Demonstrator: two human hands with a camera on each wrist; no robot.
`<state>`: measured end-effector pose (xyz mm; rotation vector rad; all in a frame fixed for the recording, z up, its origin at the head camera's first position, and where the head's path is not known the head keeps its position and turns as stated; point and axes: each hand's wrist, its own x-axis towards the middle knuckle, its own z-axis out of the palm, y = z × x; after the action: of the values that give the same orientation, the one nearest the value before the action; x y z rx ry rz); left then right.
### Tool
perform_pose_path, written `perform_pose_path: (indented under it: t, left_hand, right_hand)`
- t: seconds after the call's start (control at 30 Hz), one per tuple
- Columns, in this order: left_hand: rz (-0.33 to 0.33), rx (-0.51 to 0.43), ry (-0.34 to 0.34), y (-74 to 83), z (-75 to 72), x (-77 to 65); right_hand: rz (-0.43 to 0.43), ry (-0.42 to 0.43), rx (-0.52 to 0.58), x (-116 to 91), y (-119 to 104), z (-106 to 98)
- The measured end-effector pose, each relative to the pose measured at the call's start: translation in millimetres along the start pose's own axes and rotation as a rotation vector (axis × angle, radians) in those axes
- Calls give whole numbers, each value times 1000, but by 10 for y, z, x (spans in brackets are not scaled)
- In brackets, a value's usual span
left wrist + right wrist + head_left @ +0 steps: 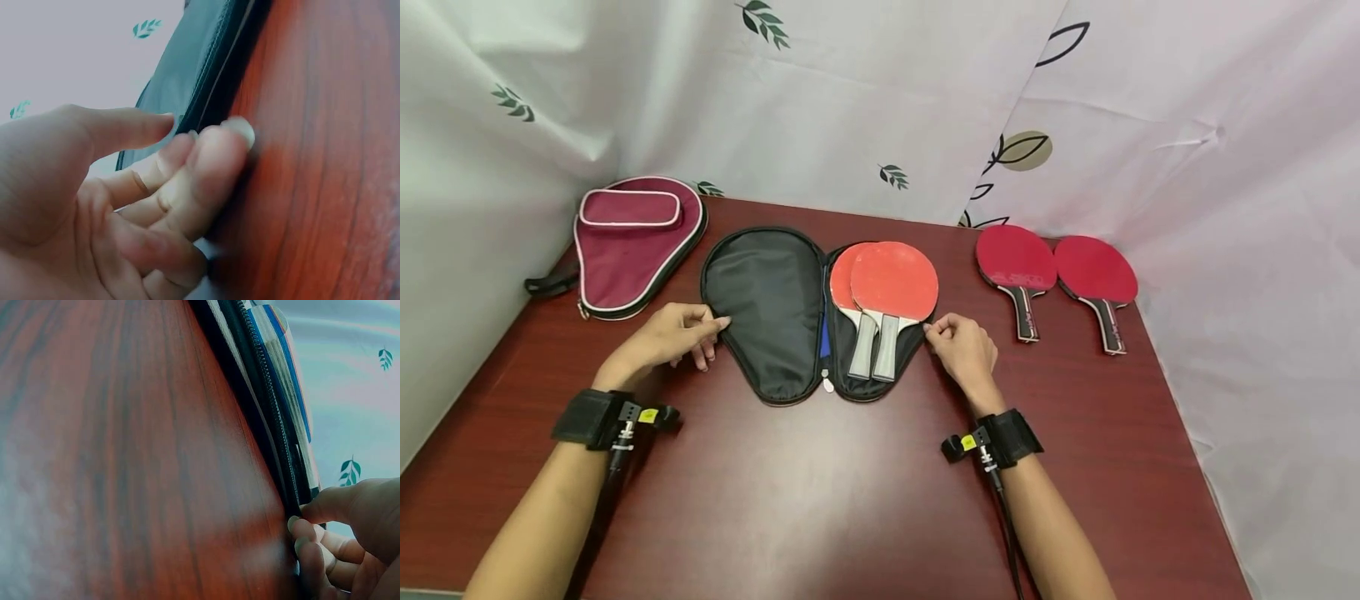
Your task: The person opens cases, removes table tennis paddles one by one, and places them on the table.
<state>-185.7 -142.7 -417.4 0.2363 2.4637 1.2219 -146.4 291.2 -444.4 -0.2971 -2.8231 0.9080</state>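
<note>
A black table tennis paddle case (766,308) lies unzipped and spread flat, its two halves side by side. Two orange-red paddles (895,279) with pale handles overlap on the right half, handles toward me. My left hand (673,333) is at the left half's outer edge; in the left wrist view the thumb (147,128) lies above that edge with the fingers under it. On the other side, my right hand (966,348) pinches the right half's outer edge between thumb and fingertips. The zipper teeth (275,403) run along that edge in the right wrist view.
A maroon paddle case (617,258) with white piping and a front pocket lies at the back left, its black strap (552,283) beside it. Two red paddles (1017,257) with dark handles lie at the back right. Patterned white curtains (850,100) border the brown table (805,500).
</note>
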Motion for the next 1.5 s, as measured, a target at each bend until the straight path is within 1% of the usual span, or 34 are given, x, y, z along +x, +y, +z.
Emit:
perform_pose_path:
  t: [0.1, 0.23, 0.4, 0.5, 0.57, 0.63, 0.67, 0.73, 0.8, 0.9, 1.0, 1.07, 1.2, 1.5]
  left_hand:
    - [-44, -93, -20, -82, -44, 9]
    - [-50, -179, -20, -188, -73, 4]
    - [-7, -336, -61, -292, -79, -18]
    - [22, -390, -74, -309, -60, -27]
    - [27, -404, -73, -306, -43, -25]
    - [33, -411, -70, -300, -34, -23]
    - [36, -412, -68, -298, -32, -22]
    - [42, -414, -63, -295, -35, -24]
    - [47, -416, -61, -295, -42, -29]
    - [56, -420, -59, -290, -47, -36]
    - [69, -418, -58, -282, -44, -37]
    - [73, -416, -55, -278, -41, -35]
    - [68, -414, -38, -275, -40, -29]
    - [59, -411, -7, -280, -40, 10]
  right_hand:
    - [-3, -1, 1, -5, 0, 27]
    - [-3, 0, -2, -9, -2, 48]
    - [-13, -21, -3, -35, 26, 54]
    - [-31, -11, 31, -61, 37, 32]
    - [-49, 30, 73, -88, 17, 11]
    - [-76, 89, 124, -129, -38, -5]
    - [-100, 117, 145, -154, -79, -4]
    - [-160, 151, 148, -208, -187, 17]
    - [-217, 145, 113, -272, -303, 63]
    - [-284, 96, -18, -360, -451, 154]
    - [-315, 68, -136, -419, -537, 224]
    - [-321, 68, -182, -432, -559, 255]
    - [-318, 76, -200, -415, -554, 281]
    - [-371, 104, -150, -329, -500, 223]
